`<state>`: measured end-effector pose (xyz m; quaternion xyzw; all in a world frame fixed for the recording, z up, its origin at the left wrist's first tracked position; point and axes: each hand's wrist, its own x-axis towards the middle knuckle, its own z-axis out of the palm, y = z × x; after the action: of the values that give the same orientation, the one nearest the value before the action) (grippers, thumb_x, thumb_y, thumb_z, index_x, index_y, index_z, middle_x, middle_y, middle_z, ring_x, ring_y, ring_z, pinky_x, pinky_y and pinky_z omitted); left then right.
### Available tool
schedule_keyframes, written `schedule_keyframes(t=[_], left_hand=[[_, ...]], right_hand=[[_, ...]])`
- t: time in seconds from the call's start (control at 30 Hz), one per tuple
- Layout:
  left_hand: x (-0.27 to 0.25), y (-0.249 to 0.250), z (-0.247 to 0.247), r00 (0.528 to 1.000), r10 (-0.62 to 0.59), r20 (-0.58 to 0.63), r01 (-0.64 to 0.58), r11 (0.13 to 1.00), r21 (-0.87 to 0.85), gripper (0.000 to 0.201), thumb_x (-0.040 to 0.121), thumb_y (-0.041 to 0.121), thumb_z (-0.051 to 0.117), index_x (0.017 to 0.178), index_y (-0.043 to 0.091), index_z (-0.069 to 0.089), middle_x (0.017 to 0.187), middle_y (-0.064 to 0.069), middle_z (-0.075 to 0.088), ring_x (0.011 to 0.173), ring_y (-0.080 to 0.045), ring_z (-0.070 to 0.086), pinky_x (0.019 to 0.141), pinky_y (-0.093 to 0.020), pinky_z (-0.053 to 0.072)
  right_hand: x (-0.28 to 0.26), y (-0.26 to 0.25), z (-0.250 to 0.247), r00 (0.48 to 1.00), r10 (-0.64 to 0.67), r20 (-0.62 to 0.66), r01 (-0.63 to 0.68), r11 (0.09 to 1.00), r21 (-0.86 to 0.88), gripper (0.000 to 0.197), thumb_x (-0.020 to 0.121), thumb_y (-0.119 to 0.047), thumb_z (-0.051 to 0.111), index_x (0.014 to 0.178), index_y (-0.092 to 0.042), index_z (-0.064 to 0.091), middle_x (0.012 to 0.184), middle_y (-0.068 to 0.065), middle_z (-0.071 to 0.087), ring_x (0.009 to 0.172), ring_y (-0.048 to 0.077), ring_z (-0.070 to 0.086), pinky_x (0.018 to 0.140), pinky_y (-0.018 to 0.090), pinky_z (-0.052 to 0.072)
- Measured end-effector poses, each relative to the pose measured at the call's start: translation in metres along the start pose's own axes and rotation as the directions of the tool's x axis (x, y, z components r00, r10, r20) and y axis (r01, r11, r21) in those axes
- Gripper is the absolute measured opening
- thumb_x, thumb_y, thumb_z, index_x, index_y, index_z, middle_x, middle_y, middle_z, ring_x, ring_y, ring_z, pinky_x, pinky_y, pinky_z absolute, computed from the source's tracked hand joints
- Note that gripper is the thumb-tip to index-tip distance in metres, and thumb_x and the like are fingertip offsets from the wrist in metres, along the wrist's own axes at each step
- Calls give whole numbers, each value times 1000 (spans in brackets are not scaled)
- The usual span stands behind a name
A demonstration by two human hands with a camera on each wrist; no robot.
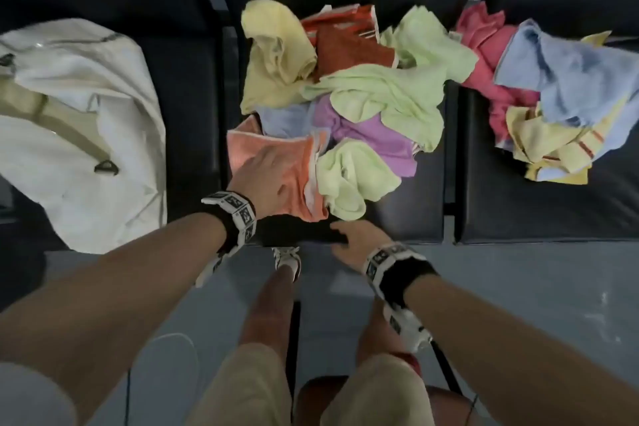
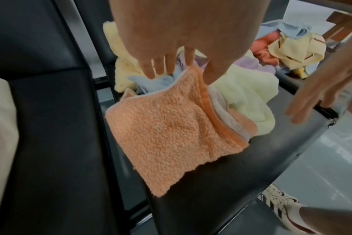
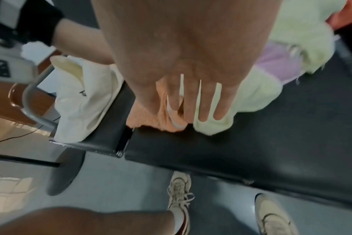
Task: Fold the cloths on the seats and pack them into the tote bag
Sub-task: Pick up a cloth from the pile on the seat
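Orange cloth (image 1: 276, 166) lies folded into a rough square at the near left corner of the middle seat (image 1: 408, 218), its left edge hanging slightly past the seat edge, with the pile of loose cloths (image 1: 363, 90) touching it behind and to its right. Left hand (image 1: 266, 173) lies flat on top of the orange cloth, fingers straight and spread, pressing, not gripping. Right hand (image 1: 352, 242) is at the seat's front edge just right of the orange cloth, fingers extended and relaxed, holding nothing; the right wrist view shows its fingertips over the seam between the orange cloth and a pale green cloth (image 3: 249, 101). Tote bag (image 1: 79, 135) sits slumped on the seat left of the middle seat, near the cloth; its opening is not clear. Handling judgement: terry cloth, light, soft, floppy, not fragile, not slippery; layers will spring open if lifted by one corner. Best hold is probably a pinch across the stacked edges on the right side, other hand supporting the far side, carried flat to the bag.
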<state>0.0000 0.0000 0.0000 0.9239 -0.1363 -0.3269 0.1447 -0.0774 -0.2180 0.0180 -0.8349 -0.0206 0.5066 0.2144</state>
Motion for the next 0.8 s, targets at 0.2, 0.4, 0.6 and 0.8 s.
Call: schedule_keyframes(t=[0.2, 0.4, 0.6, 0.8], left_hand=[[42, -11, 46, 991, -57, -117, 60, 998, 15, 70, 94, 37, 52, 156, 30, 19, 165, -11, 8, 152, -32, 3, 122, -52, 13], [76, -10, 101, 972, -124, -202, 133, 991, 30, 73, 91, 42, 52, 154, 27, 19, 164, -11, 15, 151, -35, 6, 120, -59, 10], [85, -13, 129, 917, -119, -381, 160, 984, 78, 72, 87, 43, 49, 151, 22, 24, 157, -15, 31, 148, -38, 19, 117, -60, 15], [95, -18, 154, 814, -84, -575, 188, 975, 123, 67, 88, 47, 43, 150, 22, 30, 151, -13, 41, 143, -36, 31, 115, -57, 22]], right_hand=[[33, 17, 53, 993, 49, 105, -52, 998, 24, 53, 95, -33, 51, 146, -25, 40, 143, 3, 50, 132, 23, 45, 105, 35, 41], [67, 52, 106, 951, 63, 301, -34, 994, -100, 55, 97, -37, 49, 150, -28, 33, 151, 3, 41, 136, 27, 42, 107, 39, 39], [93, 66, 104, 977, -22, 212, 77, 964, -253, 32, 99, -35, 39, 114, -21, 63, 109, 10, 66, 102, 32, 63, 78, 35, 47], [103, 73, 103, 983, -90, 161, 133, 950, -281, 41, 99, -43, 37, 81, -13, 59, 70, 1, 45, 74, 26, 50, 66, 30, 37]])
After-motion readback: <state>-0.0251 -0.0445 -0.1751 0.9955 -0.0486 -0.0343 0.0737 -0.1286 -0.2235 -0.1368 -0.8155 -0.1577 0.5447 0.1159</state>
